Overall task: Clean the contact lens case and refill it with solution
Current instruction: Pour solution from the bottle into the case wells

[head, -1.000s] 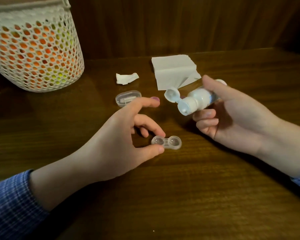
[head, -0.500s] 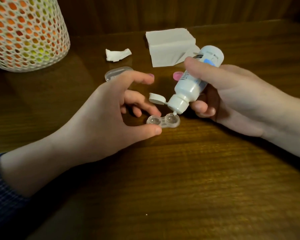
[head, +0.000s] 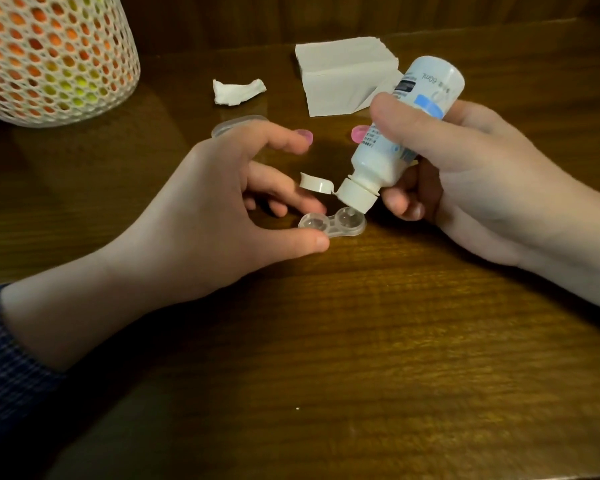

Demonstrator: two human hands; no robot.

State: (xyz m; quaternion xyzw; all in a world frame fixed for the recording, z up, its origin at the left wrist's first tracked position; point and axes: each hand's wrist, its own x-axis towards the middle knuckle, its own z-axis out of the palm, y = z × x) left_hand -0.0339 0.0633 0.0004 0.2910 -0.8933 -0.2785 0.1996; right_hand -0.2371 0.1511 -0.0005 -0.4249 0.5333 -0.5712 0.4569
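Left hand (head: 201, 216): I pinch lens case (head: 331, 224) steady on table (head: 361, 341). Right hand (head: 465, 174): grips inverted solution bottle (head: 392, 147), nozzle over right well for filling.

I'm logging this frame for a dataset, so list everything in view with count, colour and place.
lens case: 1, clear, centre of table, caps off.
solution bottle: 1, white and blue, tipped nozzle-down over the case's right well, flip lid open.
pink caps: 2, behind the hands, partly hidden.
clear oval container: 1, behind left hand.
folded tissue: 1, white, far centre.
crumpled tissue: 1, white, beside it.
mesh basket: 1, white, far left.
table: 1, brown wood.
left hand: steadies the case.
right hand: grip on bottle.
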